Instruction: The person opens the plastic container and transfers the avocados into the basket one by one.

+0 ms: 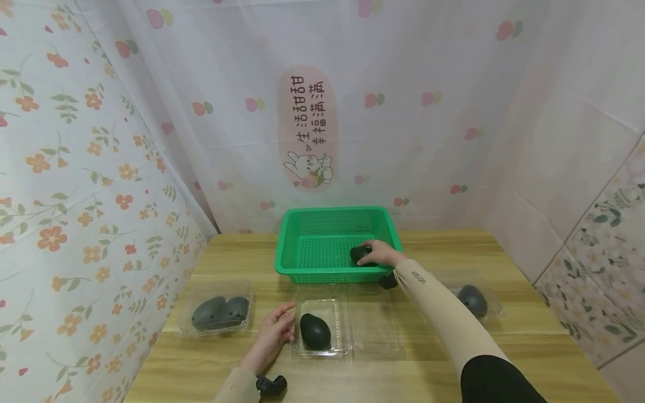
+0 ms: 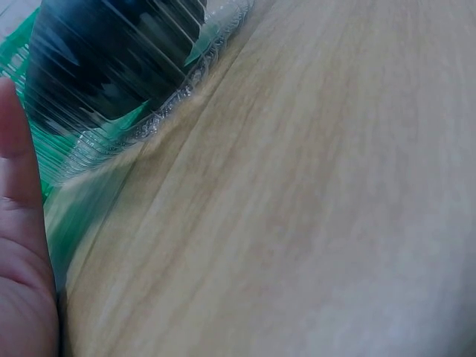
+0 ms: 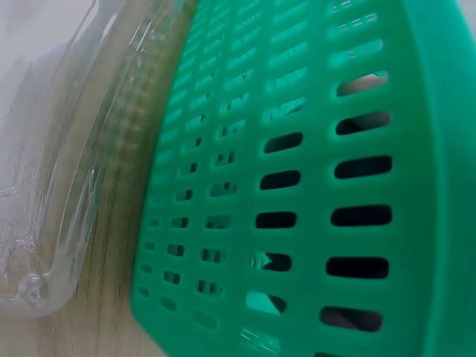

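My right hand (image 1: 379, 253) reaches over the front rim of the green basket (image 1: 287, 246) and grips a dark avocado (image 1: 359, 254) inside it, near its right end. In the right wrist view the basket's slotted wall (image 3: 312, 160) hides that hand. My left hand (image 1: 274, 333) stands at the left side of an open clear plastic clamshell box (image 1: 333, 313), fingers loosely extended along its edge. One dark avocado (image 1: 315, 331) lies in the box's left half; the lid half lies flat to the right. The left wrist view shows the avocado (image 2: 111, 59) through the ribbed plastic wall.
On the left of the wooden table (image 1: 383, 380) stands a clear box (image 1: 187, 313) with two dark avocados (image 1: 209, 313). At the right, behind my right forearm, another clear box (image 1: 495, 291) holds a dark avocado (image 1: 472, 300). A printed curtain (image 1: 428, 145) hangs behind the basket.
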{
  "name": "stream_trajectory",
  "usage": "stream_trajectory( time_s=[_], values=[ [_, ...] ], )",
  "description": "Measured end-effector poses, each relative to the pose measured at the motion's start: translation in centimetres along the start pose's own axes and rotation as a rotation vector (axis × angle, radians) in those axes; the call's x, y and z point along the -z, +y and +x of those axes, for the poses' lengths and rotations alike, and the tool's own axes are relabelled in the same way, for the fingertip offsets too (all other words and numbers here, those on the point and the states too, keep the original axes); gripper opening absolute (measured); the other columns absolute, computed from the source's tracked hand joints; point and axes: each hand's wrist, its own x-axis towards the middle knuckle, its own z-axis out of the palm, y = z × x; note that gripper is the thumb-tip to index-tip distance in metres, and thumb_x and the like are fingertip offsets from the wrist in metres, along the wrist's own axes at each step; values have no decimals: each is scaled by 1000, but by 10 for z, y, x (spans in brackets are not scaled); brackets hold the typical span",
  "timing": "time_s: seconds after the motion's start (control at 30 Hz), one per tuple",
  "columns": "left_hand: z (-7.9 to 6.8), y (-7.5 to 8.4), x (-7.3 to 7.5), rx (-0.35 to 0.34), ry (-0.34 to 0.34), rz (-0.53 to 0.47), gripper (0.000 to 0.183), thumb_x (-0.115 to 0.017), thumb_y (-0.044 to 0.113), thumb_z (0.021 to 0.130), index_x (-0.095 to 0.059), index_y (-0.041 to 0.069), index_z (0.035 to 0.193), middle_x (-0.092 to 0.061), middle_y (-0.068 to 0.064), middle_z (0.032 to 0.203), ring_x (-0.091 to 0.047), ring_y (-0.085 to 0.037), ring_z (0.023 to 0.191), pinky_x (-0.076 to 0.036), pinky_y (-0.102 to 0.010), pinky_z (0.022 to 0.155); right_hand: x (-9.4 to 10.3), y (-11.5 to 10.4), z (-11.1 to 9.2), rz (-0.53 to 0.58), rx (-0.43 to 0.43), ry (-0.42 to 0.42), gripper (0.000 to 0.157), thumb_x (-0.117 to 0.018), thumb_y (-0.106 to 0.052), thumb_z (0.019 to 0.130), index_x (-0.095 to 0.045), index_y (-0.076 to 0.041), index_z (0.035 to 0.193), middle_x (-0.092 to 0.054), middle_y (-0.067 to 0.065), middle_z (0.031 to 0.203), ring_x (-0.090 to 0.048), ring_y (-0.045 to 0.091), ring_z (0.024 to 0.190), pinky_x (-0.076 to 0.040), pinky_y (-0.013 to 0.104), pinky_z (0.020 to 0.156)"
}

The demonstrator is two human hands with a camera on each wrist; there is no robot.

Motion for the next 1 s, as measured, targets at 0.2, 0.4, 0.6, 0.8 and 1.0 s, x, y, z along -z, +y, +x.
stream_trajectory(
  time_s=[0.2, 0.4, 0.6, 0.8, 1.0],
  values=[
    [-1, 0, 0, -6, -2, 0, 48, -54, 7, 99, -35, -10, 140, -52, 2, 80, -51, -7, 61, -48, -21, 53, -1, 0, 0, -15, -9, -53, 67, -74, -24, 86, -46, 6, 139, -43, 25, 142, -44, 41, 126, -43, 51, 98],
    [0, -2, 2, -22, -15, 4, 47, -53, 8, 99, -36, -10, 139, -53, 2, 80, -52, -6, 61, -49, -21, 53, 1, -3, -1, -60, -4, -88, 63, -70, -23, 88, -46, 6, 139, -43, 25, 141, -42, 42, 128, -41, 51, 100],
    [0, -2, 1, -22, -13, 7, 49, -54, 10, 99, -35, -11, 139, -53, 3, 80, -52, -7, 62, -48, -21, 54, 0, -3, -2, -98, -7, -118, 57, -67, -23, 90, -49, 6, 137, -42, 27, 142, -40, 43, 129, -40, 51, 101],
    [-1, 0, -3, 5, 29, -3, 48, -54, 8, 99, -37, -9, 140, -52, 1, 79, -51, -7, 61, -47, -21, 53, -1, -3, -3, -110, -38, -167, 54, -63, -19, 92, -47, 5, 138, -41, 26, 143, -36, 44, 132, -39, 53, 101],
    [-2, 1, -4, -1, 24, 15, 48, -53, 9, 100, -35, -9, 141, -52, 2, 79, -51, -7, 61, -47, -21, 53, -1, -4, -4, -111, -55, -175, 54, -61, -15, 91, -46, 4, 140, -41, 25, 144, -37, 43, 132, -42, 50, 98]
  ],
)
